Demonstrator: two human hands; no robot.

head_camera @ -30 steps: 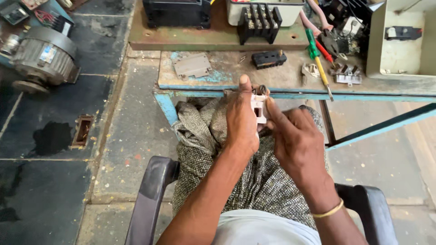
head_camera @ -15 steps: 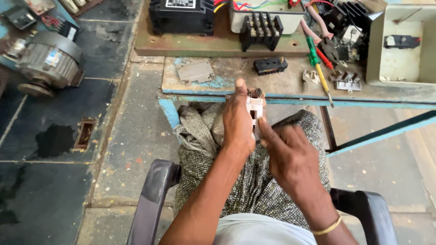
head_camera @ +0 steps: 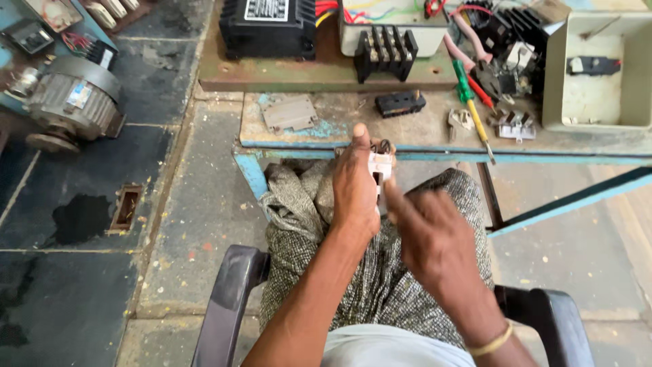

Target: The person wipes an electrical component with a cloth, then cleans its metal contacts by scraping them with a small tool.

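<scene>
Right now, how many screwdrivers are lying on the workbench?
1: the green-handled screwdriver lies on the workbench, right of the black block, tip toward the blue edge. Others may be hidden in the clutter behind it.

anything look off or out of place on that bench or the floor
The green-handled screwdriver lies with its tip poking past the front edge of the worn blue-edged bench. On the grey stone floor there is a dark stain beside a small rectangular hole. The left hand holds a small white electrical part.
</scene>
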